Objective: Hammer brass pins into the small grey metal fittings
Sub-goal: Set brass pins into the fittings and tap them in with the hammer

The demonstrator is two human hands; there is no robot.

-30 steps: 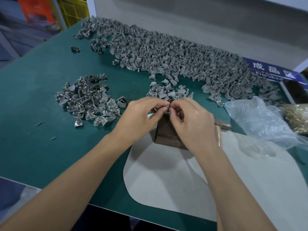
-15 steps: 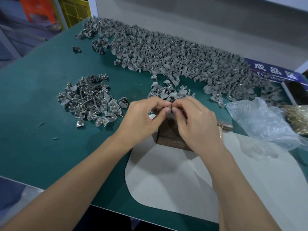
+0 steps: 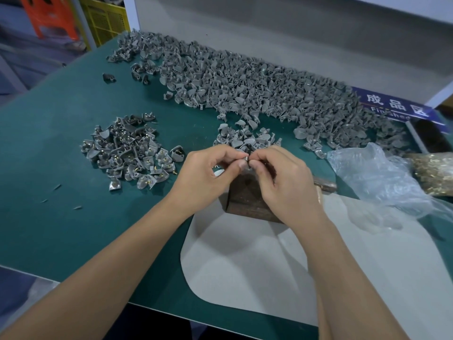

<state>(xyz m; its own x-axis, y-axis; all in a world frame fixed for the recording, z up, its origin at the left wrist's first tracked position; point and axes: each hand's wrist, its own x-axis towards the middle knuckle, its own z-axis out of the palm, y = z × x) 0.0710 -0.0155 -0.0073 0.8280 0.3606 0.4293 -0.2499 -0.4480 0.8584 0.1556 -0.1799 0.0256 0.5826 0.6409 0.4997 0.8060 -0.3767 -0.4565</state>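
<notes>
Left hand [image 3: 206, 176] & right hand [image 3: 282, 182] met fingertip to fingertip over dark block [image 3: 245, 200] on green table [image 3: 61, 229], both pinching one small grey fitting [image 3: 245, 159]. Pinned fittings pile [image 3: 130, 150] lay left; brass pins [image 3: 434, 170] far right.

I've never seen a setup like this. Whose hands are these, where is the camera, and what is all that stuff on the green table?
No machine here: a person's left hand and right hand, filmed by a camera worn on their head, looking down. Together they pinch one small grey fitting above a dark block. On the green table lie a big heap of plain fittings, a smaller pile with brass pins fitted, a plastic bag, loose brass pins and a grey mat.
</notes>
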